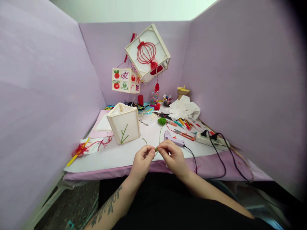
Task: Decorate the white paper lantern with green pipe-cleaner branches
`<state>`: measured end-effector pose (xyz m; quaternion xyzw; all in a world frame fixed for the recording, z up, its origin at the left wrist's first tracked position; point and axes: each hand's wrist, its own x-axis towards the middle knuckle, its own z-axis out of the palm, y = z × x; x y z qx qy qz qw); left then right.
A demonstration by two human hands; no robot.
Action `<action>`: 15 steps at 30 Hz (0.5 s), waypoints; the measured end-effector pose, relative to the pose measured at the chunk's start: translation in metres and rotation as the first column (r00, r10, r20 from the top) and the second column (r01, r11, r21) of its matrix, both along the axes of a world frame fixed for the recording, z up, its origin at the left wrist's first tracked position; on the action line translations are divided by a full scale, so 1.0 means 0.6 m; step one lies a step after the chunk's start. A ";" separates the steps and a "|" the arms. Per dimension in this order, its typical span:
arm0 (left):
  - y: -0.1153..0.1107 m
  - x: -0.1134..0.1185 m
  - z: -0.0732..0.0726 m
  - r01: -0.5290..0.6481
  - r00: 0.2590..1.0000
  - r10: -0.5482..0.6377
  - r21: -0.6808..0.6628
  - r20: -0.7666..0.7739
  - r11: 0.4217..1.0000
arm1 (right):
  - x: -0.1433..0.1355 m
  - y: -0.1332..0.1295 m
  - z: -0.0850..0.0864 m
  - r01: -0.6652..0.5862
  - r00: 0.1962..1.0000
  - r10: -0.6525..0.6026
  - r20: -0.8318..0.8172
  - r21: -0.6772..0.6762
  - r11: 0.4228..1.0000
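Close to the table's front edge, my left hand (144,158) and my right hand (173,157) meet fingertip to fingertip. Both pinch a green yarn (160,137) between thumb and forefinger; a small green bit shows where the fingers touch. From there the strand runs up to a green yarn ball (162,121). A short green piece (144,141) lies on the table just beyond my left hand. Left of my hands stands a white lantern frame (124,124) with wooden edges, a green branch shape on its front panel. A glue gun (174,138) rests behind my right hand.
Two decorated lanterns (147,51) hang at the back. Scissors (184,134), markers (183,123) and a power strip (211,140) with black cables lie to the right, with crumpled white paper (184,108) behind. Red yarn (80,150) is at the left. Lilac partitions (227,64) enclose the table.
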<state>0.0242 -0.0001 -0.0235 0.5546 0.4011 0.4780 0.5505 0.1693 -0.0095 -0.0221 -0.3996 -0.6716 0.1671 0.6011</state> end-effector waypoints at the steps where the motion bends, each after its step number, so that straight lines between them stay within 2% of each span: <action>1: 0.000 0.000 -0.002 -0.003 1.000 0.003 0.006 0.000 1.000 | -0.001 0.000 -0.002 -0.003 1.000 0.003 -0.002 -0.008 1.000; 9: 0.005 0.002 -0.008 -0.035 0.999 0.039 0.125 -0.025 0.992 | -0.002 -0.002 -0.013 -0.022 1.000 0.021 -0.021 -0.041 0.999; 13: 0.004 -0.003 -0.004 -0.047 0.991 0.068 0.174 -0.118 0.984 | -0.001 0.000 -0.023 -0.013 0.993 -0.009 -0.120 -0.175 0.984; 15: 0.004 -0.005 -0.003 -0.046 0.982 0.083 0.210 -0.170 0.977 | 0.000 0.001 -0.025 -0.049 0.989 0.010 -0.144 -0.267 0.962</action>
